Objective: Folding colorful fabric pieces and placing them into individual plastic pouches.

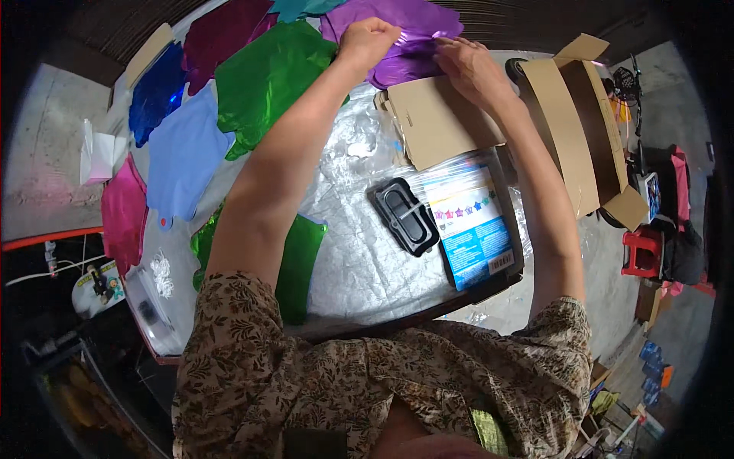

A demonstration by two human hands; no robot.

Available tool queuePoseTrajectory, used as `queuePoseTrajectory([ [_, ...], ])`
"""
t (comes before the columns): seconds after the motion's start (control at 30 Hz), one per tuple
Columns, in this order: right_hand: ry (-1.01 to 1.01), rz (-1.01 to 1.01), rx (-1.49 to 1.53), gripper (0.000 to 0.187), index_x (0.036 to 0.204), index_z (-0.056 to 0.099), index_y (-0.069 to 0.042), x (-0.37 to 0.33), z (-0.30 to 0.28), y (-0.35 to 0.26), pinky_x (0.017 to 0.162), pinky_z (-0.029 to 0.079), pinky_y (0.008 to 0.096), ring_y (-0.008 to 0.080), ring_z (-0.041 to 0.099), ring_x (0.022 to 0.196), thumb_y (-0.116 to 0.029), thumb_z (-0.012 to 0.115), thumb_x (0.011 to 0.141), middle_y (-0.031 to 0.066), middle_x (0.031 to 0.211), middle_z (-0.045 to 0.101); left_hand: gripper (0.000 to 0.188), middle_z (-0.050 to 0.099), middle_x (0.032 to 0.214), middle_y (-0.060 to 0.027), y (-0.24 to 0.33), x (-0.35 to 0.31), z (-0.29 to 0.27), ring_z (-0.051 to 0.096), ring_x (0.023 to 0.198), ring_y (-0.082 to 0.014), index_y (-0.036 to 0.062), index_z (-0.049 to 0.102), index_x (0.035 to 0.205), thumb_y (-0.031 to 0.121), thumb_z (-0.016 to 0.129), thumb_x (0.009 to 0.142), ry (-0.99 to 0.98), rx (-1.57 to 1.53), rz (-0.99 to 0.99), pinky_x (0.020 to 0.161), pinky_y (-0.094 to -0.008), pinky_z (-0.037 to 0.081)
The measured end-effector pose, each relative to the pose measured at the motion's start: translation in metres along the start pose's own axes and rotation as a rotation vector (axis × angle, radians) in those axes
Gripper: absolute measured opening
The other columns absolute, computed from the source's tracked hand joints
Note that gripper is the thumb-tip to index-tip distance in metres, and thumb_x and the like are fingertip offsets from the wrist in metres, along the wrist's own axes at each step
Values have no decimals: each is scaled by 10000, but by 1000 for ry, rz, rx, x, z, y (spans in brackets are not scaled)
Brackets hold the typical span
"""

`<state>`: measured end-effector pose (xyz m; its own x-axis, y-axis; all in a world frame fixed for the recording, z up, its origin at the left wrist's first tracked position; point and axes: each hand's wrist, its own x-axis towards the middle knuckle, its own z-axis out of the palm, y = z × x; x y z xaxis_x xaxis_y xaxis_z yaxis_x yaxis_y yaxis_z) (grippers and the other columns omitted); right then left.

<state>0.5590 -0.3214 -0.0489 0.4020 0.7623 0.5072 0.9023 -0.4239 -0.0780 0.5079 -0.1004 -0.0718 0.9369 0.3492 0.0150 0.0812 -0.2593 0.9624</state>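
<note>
A flat, shiny purple foil balloon (417,47) lies at the far edge of the table, creased between my hands. My left hand (369,42) is closed in a pinch on its left part. At its right edge, the bent fingers of my right hand (472,69) are closed on the foil, the fingertips partly hidden. Left of it lies a green foil balloon (267,84), partly behind my left forearm. Right under my hands is a flat brown cardboard box (440,122).
A black plastic tray (405,216) and a blue-and-white printed package (472,241) rest on the silver-covered table (348,264). More flat balloons, light blue (183,145), dark blue (157,96) and pink (122,214), line the left. An open carton (569,130) stands right.
</note>
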Motion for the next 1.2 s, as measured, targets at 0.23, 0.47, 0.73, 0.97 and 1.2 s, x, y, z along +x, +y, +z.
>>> queuePoseTrajectory([
  [0.23, -228, 207, 121, 236, 1025, 668, 12, 19, -17, -26, 795, 531, 457, 428, 654, 856, -210, 593, 989, 248, 875, 674, 232, 740, 990, -54, -8, 10, 5, 660, 908, -122, 11, 752, 1044, 109, 769, 834, 67, -119, -31, 769, -287, 527],
  [0.47, -159, 233, 154, 308, 1025, 669, -12, 33, 48, 10, 767, 531, 505, 442, 663, 847, -308, 597, 982, 243, 909, 685, 136, 734, 900, -38, 44, 39, -6, 665, 816, -112, 51, 769, 980, 102, 719, 864, -122, 39, 307, 707, -282, 534],
  [0.73, -299, 261, 31, 534, 1036, 683, -29, 51, 51, -18, 812, 552, 508, 436, 678, 933, -521, 731, 833, 231, 964, 710, 157, 737, 904, 0, 146, 39, -161, 652, 768, -124, 30, 750, 999, 148, 718, 900, 514, -106, 706, 674, -283, 527],
  [0.97, -418, 429, -13, 563, 1108, 701, -15, 50, 43, -16, 869, 557, 459, 381, 700, 1010, -506, 745, 835, 227, 1050, 720, 118, 740, 906, -18, 158, -115, -219, 668, 827, -131, 22, 754, 970, 60, 680, 887, 258, 122, 571, 748, -289, 532],
  [1.2, -458, 640, 1648, 713, 1385, 529, 6, -3, -44, -180, 912, 563, 376, 263, 650, 1135, -586, 532, 989, 176, 1305, 641, 170, 728, 866, -80, 83, -268, -246, 682, 855, -148, 51, 759, 966, 30, 679, 817, 91, 558, 857, 791, -291, 530],
])
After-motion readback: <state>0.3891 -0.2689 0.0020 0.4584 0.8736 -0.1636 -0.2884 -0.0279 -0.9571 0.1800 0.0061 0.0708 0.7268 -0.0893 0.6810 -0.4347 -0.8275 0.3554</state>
